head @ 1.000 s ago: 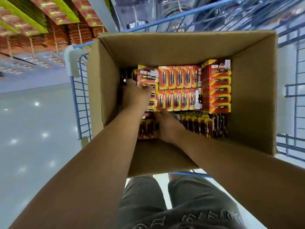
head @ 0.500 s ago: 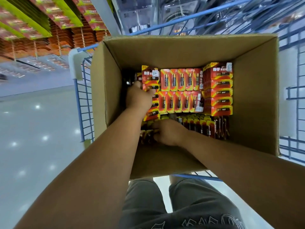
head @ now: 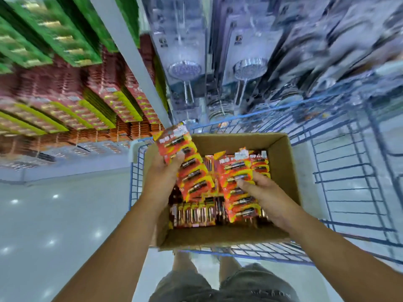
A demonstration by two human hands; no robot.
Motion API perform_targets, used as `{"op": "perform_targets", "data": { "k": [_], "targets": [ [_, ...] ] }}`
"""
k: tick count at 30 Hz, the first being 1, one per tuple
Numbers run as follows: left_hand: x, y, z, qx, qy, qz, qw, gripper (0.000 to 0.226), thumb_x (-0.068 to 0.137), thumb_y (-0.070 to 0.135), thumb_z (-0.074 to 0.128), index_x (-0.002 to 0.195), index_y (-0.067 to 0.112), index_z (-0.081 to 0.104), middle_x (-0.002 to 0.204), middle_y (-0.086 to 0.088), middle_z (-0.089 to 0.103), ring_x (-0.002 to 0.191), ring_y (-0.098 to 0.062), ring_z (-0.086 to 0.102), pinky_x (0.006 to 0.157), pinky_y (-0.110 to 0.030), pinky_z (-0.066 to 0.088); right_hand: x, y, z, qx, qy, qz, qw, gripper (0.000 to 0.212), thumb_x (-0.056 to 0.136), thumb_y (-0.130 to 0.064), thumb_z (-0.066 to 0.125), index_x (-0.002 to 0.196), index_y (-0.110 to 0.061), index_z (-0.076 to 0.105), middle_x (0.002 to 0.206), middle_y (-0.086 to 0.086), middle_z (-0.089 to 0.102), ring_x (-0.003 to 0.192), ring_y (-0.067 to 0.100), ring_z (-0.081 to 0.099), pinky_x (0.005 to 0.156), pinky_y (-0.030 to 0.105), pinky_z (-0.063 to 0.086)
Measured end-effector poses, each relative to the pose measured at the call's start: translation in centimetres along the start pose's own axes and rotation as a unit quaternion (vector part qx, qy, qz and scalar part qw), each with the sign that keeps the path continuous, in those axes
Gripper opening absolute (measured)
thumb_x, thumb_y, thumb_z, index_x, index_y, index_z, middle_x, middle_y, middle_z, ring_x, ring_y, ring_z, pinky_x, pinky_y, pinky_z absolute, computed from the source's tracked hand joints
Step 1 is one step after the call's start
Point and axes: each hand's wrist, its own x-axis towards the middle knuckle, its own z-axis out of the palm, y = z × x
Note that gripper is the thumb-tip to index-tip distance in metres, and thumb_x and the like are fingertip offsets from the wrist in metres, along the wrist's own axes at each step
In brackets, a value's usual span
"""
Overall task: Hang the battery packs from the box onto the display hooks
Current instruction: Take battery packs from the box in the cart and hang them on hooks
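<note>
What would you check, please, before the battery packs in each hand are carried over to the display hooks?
1. Left hand grips its strip of battery packs: ok, thumb over the front.
2. Right hand holds the second strip of packs: ok, though its lower end hangs low in the cardboard box.
3. Left strip clear of the box rim: ok at the top; lower end cannot tell.
4. Hang holes on the packs intact: cannot tell, the picture is blurred.
5. Free hooks on the display: cannot tell, the rows look full.
6. Box sits steady in the blue cart: ok.
</note>
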Motion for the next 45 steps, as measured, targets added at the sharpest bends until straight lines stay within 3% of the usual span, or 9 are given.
{"op": "perform_targets", "data": {
  "k": [4,11,15,20,25,30,33,39,45],
  "targets": [
    [-3.7,6.0,-2.4,-0.019,0.008,0.050,0.999,0.017,0.102,0.032,0.064,0.117,0.038,0.069,0.111,0.003,0.079,0.101,-0.017,0.077,0.089,-0.042,0.061,-1.5,-5.4,1.9,0.038,-0.002,-0.056,0.998,0.033,0.095,-0.035,0.070,0.126,-0.026,0.069,0.116,0.003,0.079,0.109,0.025,0.075,0.092,0.048,0.058],
    [-10.4,11.3,-10.1,-0.031,0.106,0.091,0.990,0.025,0.099,0.038,0.067,0.124,0.037,0.063,0.111,0.006,0.078,0.101,-0.016,0.077,0.091,-0.047,0.060,-3.8,-13.2,9.7,0.026,-0.061,-0.140,0.988,0.022,0.097,-0.029,0.071,0.118,-0.025,0.072,0.105,0.002,0.081,0.095,0.022,0.079,0.080,0.040,0.061],
    [-14.7,12.7,-16.6,-0.059,0.160,0.122,0.978,0.022,0.101,0.032,0.065,0.123,0.031,0.064,0.105,0.003,0.079,0.095,-0.018,0.078,0.072,-0.029,0.063,-6.6,-15.6,16.5,0.033,-0.108,-0.177,0.978,0.020,0.098,-0.020,0.068,0.118,-0.020,0.072,0.103,0.005,0.081,0.089,0.023,0.079,0.067,0.033,0.063],
    [-20.0,13.2,-26.5,-0.087,0.216,0.160,0.959,0.023,0.101,0.032,0.065,0.124,0.033,0.064,0.107,0.003,0.079,0.094,-0.019,0.078,0.070,-0.029,0.062,-10.6,-16.4,27.2,0.005,-0.153,-0.222,0.963,0.023,0.097,-0.025,0.070,0.119,-0.024,0.071,0.107,0.005,0.080,0.094,0.024,0.078,0.076,0.040,0.062],
    [-25.3,11.5,-38.0,-0.101,0.240,0.190,0.947,0.022,0.100,0.029,0.067,0.122,0.029,0.066,0.104,0.001,0.080,0.093,-0.021,0.078,0.073,-0.033,0.062,-14.6,-15.3,39.6,-0.003,-0.171,-0.248,0.954,0.015,0.098,-0.022,0.069,0.112,-0.024,0.074,0.099,0.006,0.080,0.083,0.023,0.078,0.064,0.039,0.061],
    [-30.4,10.9,-49.9,-0.119,0.267,0.211,0.933,0.020,0.100,0.026,0.067,0.119,0.026,0.069,0.101,-0.004,0.081,0.091,-0.025,0.079,0.064,-0.027,0.061,-18.7,-14.3,51.1,0.005,-0.187,-0.251,0.950,0.014,0.095,-0.027,0.072,0.106,-0.022,0.077,0.100,0.013,0.078,0.087,0.037,0.075,0.080,0.064,0.061],
    [-32.6,11.2,-55.1,-0.123,0.285,0.228,0.923,0.018,0.100,0.027,0.067,0.118,0.028,0.069,0.099,0.001,0.081,0.087,-0.020,0.079,0.062,-0.025,0.060,-21.0,-14.6,56.2,-0.005,-0.199,-0.271,0.942,0.026,0.092,-0.032,0.072,0.116,-0.021,0.075,0.104,0.011,0.079,0.093,0.036,0.077,0.083,0.060,0.061],
    [-33.8,12.0,-61.6,-0.115,0.290,0.243,0.918,0.018,0.100,0.029,0.066,0.118,0.030,0.069,0.099,0.005,0.081,0.085,-0.015,0.079,0.063,-0.024,0.058,-23.2,-16.2,63.3,-0.021,-0.208,-0.303,0.930,0.019,0.100,-0.028,0.066,0.117,-0.023,0.073,0.107,0.008,0.080,0.096,0.031,0.078,0.081,0.049,0.062],
    [-30.7,14.2,-65.9,-0.134,0.274,0.239,0.922,0.019,0.100,0.026,0.068,0.119,0.025,0.070,0.099,0.001,0.081,0.084,-0.017,0.079,0.057,-0.020,0.058,-21.6,-19.1,68.9,-0.016,-0.211,-0.314,0.926,0.018,0.101,-0.029,0.066,0.118,-0.026,0.072,0.106,0.004,0.081,0.095,0.028,0.079,0.086,0.051,0.062]
  ]
}}
